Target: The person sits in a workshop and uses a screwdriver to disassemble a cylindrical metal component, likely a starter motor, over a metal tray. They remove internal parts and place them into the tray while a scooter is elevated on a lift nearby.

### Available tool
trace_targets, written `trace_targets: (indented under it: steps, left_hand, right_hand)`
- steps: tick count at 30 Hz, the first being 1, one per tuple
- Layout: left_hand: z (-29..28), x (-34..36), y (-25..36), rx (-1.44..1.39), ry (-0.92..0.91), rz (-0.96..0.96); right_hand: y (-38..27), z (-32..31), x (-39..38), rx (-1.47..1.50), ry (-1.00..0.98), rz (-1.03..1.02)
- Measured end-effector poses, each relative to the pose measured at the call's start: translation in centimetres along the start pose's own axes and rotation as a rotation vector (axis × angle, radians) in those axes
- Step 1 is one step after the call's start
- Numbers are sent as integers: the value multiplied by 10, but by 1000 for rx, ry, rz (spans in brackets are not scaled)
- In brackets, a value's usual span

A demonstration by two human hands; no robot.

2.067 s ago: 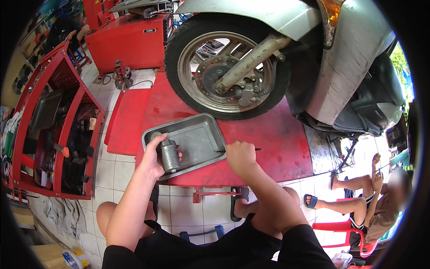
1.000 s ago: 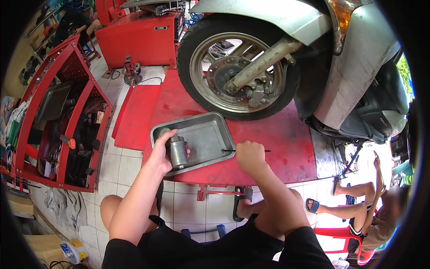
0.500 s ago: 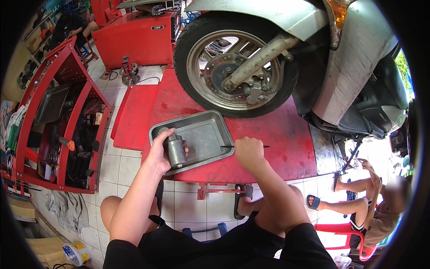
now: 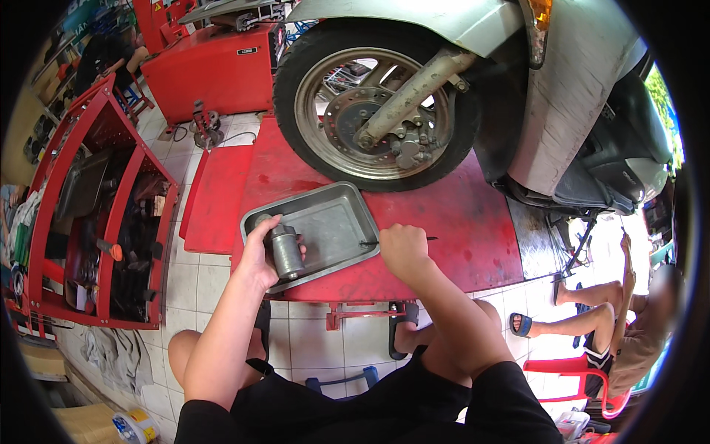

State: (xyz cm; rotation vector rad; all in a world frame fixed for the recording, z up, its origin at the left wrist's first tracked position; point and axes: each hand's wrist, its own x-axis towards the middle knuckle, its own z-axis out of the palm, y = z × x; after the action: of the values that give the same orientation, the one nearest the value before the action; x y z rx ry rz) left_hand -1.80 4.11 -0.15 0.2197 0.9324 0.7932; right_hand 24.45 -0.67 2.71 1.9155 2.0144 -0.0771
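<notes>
My left hand is wrapped round a grey metal cylinder, a machine part with a narrower upper end, tilted over the left side of a grey metal tray. To its right, my right hand is closed in a fist round a thin black tool. One end of it sticks out past the fist on the right; the other, brush-like end reaches over the tray's right rim. Its exact kind is too small to tell. Between the tool's end and the cylinder there is a gap.
The tray rests on a red lift platform, with a scooter's front wheel just behind it. A red tool rack stands at the left, a red cabinet behind. On the right sits another person on a red chair.
The view has shifted slightly, while both hands keep their holds over the tray. At the right, the seated person's forearm has gone up.
</notes>
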Motion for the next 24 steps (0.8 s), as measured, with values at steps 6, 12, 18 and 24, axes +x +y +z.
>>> trace_targets:
  steps: [6, 12, 18, 24]
  left_hand:
    - [3, 0, -2, 2, 5, -8]
    - [3, 0, -2, -13, 17, -10]
    - [7, 1, -8, -41, -4, -38]
    - [4, 3, -9, -31, 16, -39]
  right_hand:
    - [4, 2, -3, -35, 31, 7]
    - [9, -8, -9, -10, 15, 23]
    - [15, -10, -13, 3, 9, 43]
    - [17, -8, -14, 12, 40, 32]
